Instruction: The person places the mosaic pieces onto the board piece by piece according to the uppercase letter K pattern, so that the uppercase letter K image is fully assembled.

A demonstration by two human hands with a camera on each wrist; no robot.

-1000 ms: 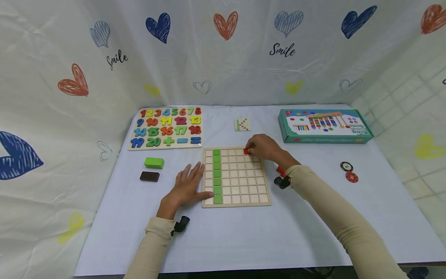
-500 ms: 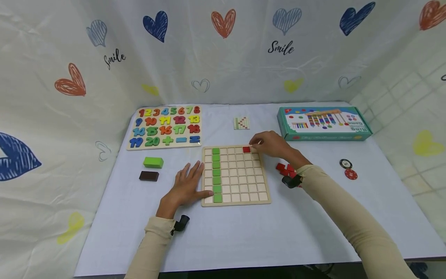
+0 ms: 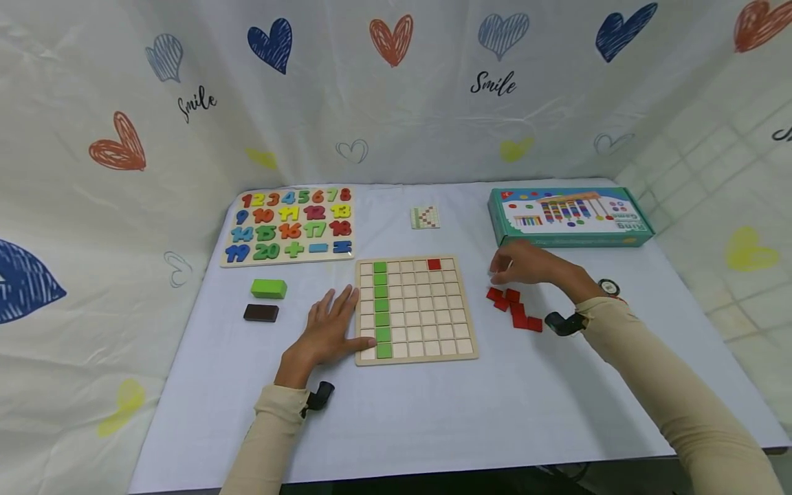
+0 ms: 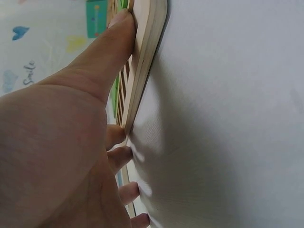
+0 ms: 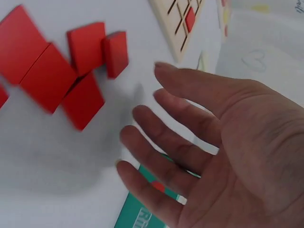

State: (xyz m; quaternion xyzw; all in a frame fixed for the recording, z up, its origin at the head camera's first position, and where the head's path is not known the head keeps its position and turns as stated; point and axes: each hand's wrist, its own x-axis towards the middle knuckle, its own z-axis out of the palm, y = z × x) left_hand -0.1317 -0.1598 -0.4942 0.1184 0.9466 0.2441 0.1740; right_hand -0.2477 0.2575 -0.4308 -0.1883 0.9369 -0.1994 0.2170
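A wooden grid board (image 3: 417,311) lies mid-table, with a column of green tiles (image 3: 381,304) near its left side and one red tile (image 3: 434,264) in its top row. My left hand (image 3: 328,330) rests along the board's left edge, fingers spread, thumb over the lower left corner. In the left wrist view the thumb (image 4: 107,50) lies on the frame and the fingertips touch the cloth. Right of the board, my right hand (image 3: 526,263) hovers just beyond several loose red tiles (image 3: 518,315). The right wrist view shows its palm holding nothing, fingers loosely bent.
A number puzzle board (image 3: 291,227) stands back left, a small pattern card (image 3: 425,217) at the back middle, and a teal toy box (image 3: 572,216) back right. Left lie a green block (image 3: 269,289) and a dark brown block (image 3: 261,313). A black-and-white chip (image 3: 609,287) is near the right wrist.
My right hand has let go of the red tile on the board's top row and moved right to the loose red tiles. The left hand has stayed on the board.
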